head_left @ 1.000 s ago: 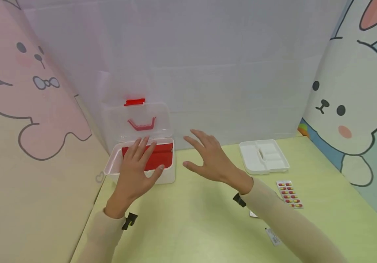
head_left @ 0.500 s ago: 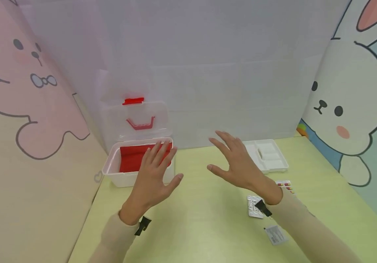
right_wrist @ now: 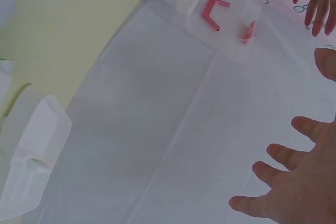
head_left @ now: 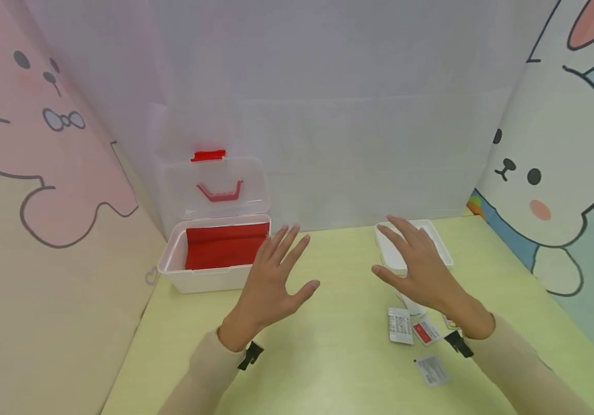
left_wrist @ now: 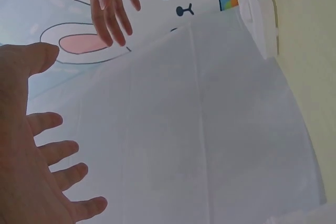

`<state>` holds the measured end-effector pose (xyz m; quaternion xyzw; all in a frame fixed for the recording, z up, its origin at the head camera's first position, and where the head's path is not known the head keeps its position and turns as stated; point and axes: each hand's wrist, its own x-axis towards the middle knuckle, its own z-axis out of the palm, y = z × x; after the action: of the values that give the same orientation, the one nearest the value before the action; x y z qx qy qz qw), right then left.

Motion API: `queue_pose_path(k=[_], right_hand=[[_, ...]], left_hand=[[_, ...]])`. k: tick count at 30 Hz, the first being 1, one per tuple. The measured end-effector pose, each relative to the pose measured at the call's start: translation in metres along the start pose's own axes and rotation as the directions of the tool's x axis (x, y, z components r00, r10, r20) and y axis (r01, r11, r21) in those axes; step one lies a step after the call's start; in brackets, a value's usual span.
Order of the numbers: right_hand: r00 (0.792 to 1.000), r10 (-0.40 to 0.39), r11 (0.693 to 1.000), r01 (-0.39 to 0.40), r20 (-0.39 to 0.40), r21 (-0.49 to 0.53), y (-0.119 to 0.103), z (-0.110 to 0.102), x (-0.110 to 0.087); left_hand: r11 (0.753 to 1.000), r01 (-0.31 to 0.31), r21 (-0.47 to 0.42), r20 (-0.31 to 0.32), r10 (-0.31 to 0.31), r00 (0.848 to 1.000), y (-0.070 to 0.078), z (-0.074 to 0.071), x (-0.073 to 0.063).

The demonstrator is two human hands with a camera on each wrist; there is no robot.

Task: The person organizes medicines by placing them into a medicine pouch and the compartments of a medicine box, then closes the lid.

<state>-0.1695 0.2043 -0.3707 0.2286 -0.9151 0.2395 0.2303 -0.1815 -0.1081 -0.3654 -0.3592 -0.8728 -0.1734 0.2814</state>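
My left hand (head_left: 271,288) hovers over the table with fingers spread, overlapping the right front corner of a white plastic box (head_left: 198,282). The box stands with its clear lid (head_left: 252,187) raised, and red material (head_left: 224,249) lies inside. My right hand (head_left: 423,274) is also spread and holds nothing. It overlaps a shallow white compartment tray (head_left: 390,253) in the head view, hiding part of it. Both wrist views show bare, separated fingers; the tray (right_wrist: 39,135) appears at the lower left of the right wrist view.
Below my right hand lie a silver blister pack (head_left: 399,325), a red-and-white packet (head_left: 426,331), a white sachet (head_left: 432,370) and a crumpled white piece (head_left: 413,305). A capsule blister (head_left: 451,323) is mostly hidden by my right wrist. A white sheet (head_left: 322,144) hangs behind the table.
Both hands have moved right, fingers still spread. The left has left the view of the box's middle; the right now overlaps the tray. Small packets under the right forearm have come into sight.
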Motion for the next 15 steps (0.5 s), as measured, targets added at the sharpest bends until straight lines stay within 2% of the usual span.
queue_pose_path(k=[4, 9, 11, 15], right_hand=[[1.0, 0.029, 1.0, -0.029, 0.003, 0.01, 0.01, -0.002, -0.008], [0.995, 0.096, 0.995, -0.096, 0.009, 0.0, 0.03, -0.007, -0.014], [0.992, 0.128, 0.992, -0.128, 0.014, -0.012, 0.04, -0.01, -0.017], [0.985, 0.173, 0.985, -0.172, 0.027, -0.035, 0.061, -0.017, -0.022]], left_hand=[[1.0, 0.004, -0.015, 0.008, -0.004, 1.0, 0.003, 0.016, 0.006], [0.999, 0.024, -0.037, 0.076, -0.021, 0.997, 0.014, 0.037, 0.017], [0.998, 0.014, -0.065, 0.09, -0.009, 0.996, 0.02, 0.046, 0.023], [0.991, -0.012, -0.133, 0.079, 0.023, 0.997, 0.031, 0.067, 0.037]])
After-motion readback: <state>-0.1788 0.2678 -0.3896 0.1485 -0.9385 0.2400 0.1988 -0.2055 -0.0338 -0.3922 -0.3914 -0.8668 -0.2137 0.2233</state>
